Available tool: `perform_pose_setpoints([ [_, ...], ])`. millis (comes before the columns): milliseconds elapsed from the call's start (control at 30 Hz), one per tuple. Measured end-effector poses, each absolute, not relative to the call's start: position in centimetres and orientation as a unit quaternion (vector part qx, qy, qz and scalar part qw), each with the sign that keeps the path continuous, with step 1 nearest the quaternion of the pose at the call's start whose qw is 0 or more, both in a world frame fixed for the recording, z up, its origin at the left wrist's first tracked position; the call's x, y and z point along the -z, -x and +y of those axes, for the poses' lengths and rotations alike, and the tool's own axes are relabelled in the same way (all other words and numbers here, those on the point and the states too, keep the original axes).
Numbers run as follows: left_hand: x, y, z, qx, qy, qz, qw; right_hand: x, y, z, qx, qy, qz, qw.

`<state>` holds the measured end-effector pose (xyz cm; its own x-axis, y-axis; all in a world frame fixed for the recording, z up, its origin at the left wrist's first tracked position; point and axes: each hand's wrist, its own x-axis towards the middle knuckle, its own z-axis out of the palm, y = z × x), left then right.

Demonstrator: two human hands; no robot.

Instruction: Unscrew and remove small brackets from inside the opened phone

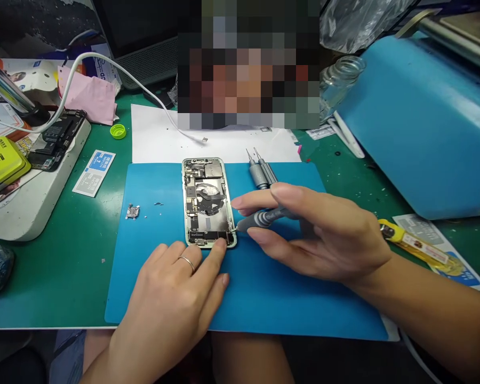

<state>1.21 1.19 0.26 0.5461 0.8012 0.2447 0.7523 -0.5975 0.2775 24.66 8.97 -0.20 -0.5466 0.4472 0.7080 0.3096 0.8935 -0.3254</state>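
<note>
An opened smartphone [208, 218] lies on the blue mat, its inner boards and a round dark coil patch exposed. Against its lower edge rests the index fingertip of my left hand [174, 290], which wears a ring. That hand's other fingers are loosely bent on the mat, and it grasps nothing. My right hand [328, 229] is closed around a grey screwdriver [260, 220], held nearly level. The driver's thin tip reaches the phone's lower right side; whether it sits in a screw is too small to see.
Two more screwdrivers [262, 170] lie beyond my right hand. A small metal part [133, 211] and tiny bits are left of the phone on the blue mat [152, 181]. A white cable [144, 88] ends on white paper [156, 138]. A yellow-handled tool [420, 248] lies right.
</note>
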Motion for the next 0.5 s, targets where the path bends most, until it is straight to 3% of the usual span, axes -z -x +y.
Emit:
perform_pose_setpoints([
  [500, -0.6, -1.5, 1.3, -0.181, -0.878, 0.437, 0.069, -1.1, -25.2, 8.0, -0.135, 0.267, -0.872, 0.386],
])
